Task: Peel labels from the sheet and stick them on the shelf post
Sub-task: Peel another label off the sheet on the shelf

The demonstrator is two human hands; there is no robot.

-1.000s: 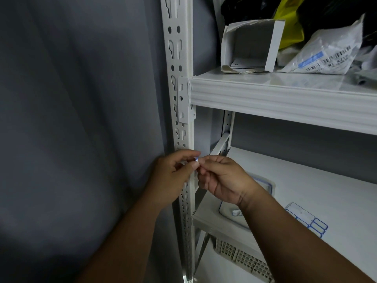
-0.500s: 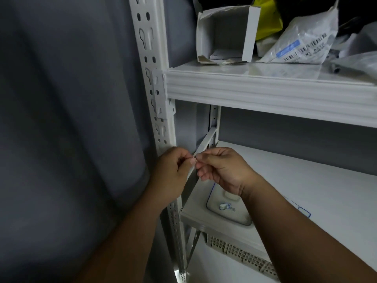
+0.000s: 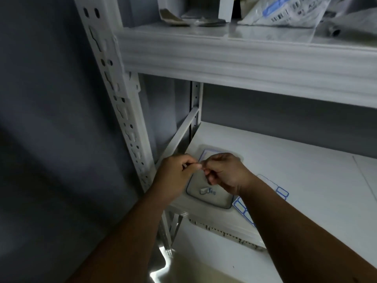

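My left hand [image 3: 175, 176] and my right hand [image 3: 226, 172] meet fingertip to fingertip and pinch one small pale label [image 3: 201, 166] between them, just right of the white perforated shelf post [image 3: 122, 111]. Both hands hover over a shallow grey tray [image 3: 220, 199] on the lower shelf. The label sheet [image 3: 282, 193], white with blue-framed labels, lies on that shelf to the right of the tray, partly hidden by my right forearm. A crumpled scrap [image 3: 206, 190] lies in the tray.
The upper shelf [image 3: 244, 56] carries an open white carton [image 3: 193, 11] and a plastic packet with barcodes [image 3: 285, 11]. A diagonal white brace [image 3: 181, 133] runs behind the hands. A grey wall [image 3: 51, 119] fills the left side. A slotted crate edge [image 3: 224, 233] shows under the lower shelf.
The view has tilted down and right, so the post now leans leftward in the picture. My hands, still pinching the label together, have come away from the post and now sit over the tray.
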